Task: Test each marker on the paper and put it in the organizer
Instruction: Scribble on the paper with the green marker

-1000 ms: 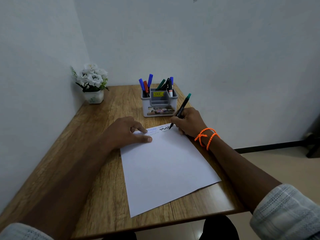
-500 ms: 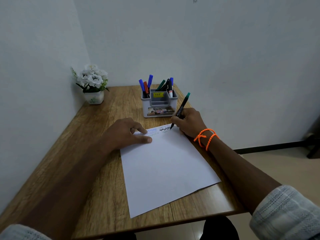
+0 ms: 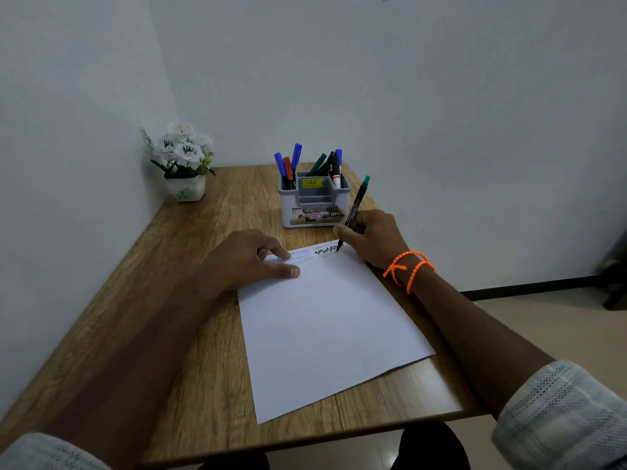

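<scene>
The green-capped black marker (image 3: 354, 207), pinched in the right hand's (image 3: 373, 237) grip, is tilted towards the grey plastic organizer (image 3: 315, 201) just beyond.

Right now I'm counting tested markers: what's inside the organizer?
The organizer holds blue, red, green and black markers standing in its back compartments. Their lower ends are hidden by its walls, so the exact count is unclear. The front compartments' contents cannot be seen.

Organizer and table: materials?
Organizer: looks like moulded plastic, light grey with a smooth, slightly glossy finish, thin walls and rounded corners. Table: wood-grain surface in matte brown; whether solid wood or laminate cannot be told from this view.
</scene>
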